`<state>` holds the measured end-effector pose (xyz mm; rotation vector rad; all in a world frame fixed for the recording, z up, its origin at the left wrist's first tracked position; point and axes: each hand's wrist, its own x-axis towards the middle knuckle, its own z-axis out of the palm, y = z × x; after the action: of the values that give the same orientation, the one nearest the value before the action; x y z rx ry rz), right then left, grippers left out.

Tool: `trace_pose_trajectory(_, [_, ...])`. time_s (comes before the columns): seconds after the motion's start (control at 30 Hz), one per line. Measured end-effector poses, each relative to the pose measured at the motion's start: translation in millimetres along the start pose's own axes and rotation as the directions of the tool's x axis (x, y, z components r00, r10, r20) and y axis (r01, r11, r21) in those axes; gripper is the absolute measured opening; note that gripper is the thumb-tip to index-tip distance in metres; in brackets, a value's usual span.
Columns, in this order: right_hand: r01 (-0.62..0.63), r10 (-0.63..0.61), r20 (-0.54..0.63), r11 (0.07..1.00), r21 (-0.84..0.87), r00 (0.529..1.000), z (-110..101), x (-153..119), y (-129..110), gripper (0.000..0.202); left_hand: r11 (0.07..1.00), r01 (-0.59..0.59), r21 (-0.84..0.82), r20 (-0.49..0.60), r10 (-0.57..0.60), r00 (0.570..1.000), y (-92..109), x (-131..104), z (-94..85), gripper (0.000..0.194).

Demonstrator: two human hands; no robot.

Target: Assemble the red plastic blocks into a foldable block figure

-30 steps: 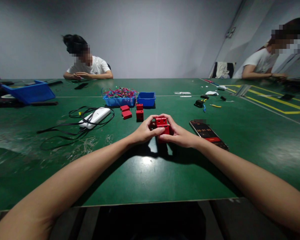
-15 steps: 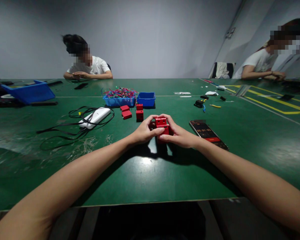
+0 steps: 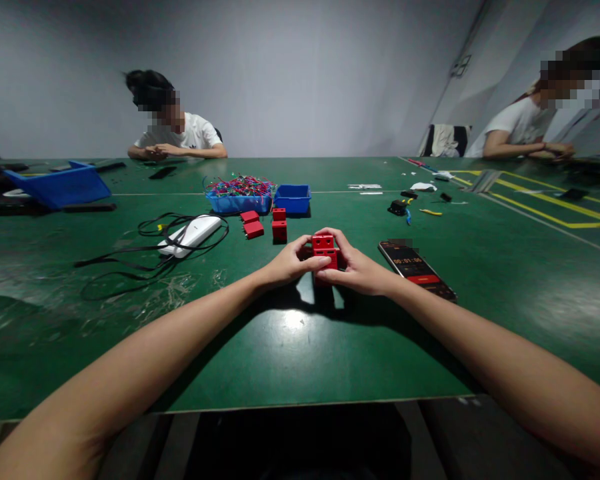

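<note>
Both hands hold red plastic blocks [image 3: 323, 242] with small dark holes, a little above the green table [image 3: 260, 373]. Two of these pieces show, one behind the other. My left hand [image 3: 295, 260] grips them from the left, its thumb lying across the near face. From the right, my right hand [image 3: 357, 267] closes round them with the thumb below and the fingers at the top. The blocks' far sides are hidden. Beyond my left hand stand matching red blocks [image 3: 279, 231], and flatter red pieces [image 3: 253, 230] with small pins lie left of those.
A blue tray of coloured wires [image 3: 240, 202] stands beside a blue bin [image 3: 293, 200]. At left lies a white power strip [image 3: 190, 237] with black cable. A phone [image 3: 415, 270] running a timer lies right of my hands. Two people sit across the table.
Both hands keep their grip on the red blocks, almost in the same place. The phone's timer has advanced by a second.
</note>
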<state>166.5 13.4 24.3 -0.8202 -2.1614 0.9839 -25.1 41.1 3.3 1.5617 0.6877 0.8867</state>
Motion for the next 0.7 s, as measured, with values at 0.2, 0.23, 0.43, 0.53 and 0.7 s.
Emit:
trace_pose_trajectory(0.2, [-0.012, 0.014, -0.026, 0.998, 0.054, 1.0, 2.3, 1.5, -0.8, 0.066, 1.0, -0.024, 0.014, -0.024, 0.024, 0.999, 4.8, -0.7, 2.9, 0.062])
trace_pose_trajectory(0.23, [-0.016, 0.017, -0.027, 0.998, 0.061, 0.999, 2.4, 1.7, -1.1, 0.066, 1.0, -0.022, 0.012, -0.019, 0.022, 1.0, 5.6, -0.9, 3.2, 0.062])
trace_pose_trajectory(0.43, [-0.031, 0.033, -0.018, 0.995, 0.093, 0.999, 2.4, 1.8, -4.9, 0.064, 1.0, 0.002, -0.025, -0.01, -0.002, 1.0, 10.4, -1.6, 4.0, 0.066])
trace_pose_trajectory(0.53, [-0.03, 0.032, -0.012, 0.996, 0.086, 0.999, 1.2, 1.8, -6.6, 0.064, 1.0, -0.005, -0.008, -0.009, 0.005, 1.0, 10.8, -1.7, 3.9, 0.065])
trace_pose_trajectory(0.7, [-0.101, 0.101, -0.01, 0.995, 0.004, 0.995, -3.1, 2.3, -4.8, 0.064, 0.966, -0.05, 0.252, -0.059, 0.067, 0.996, 5.6, -2.4, 4.2, 0.058])
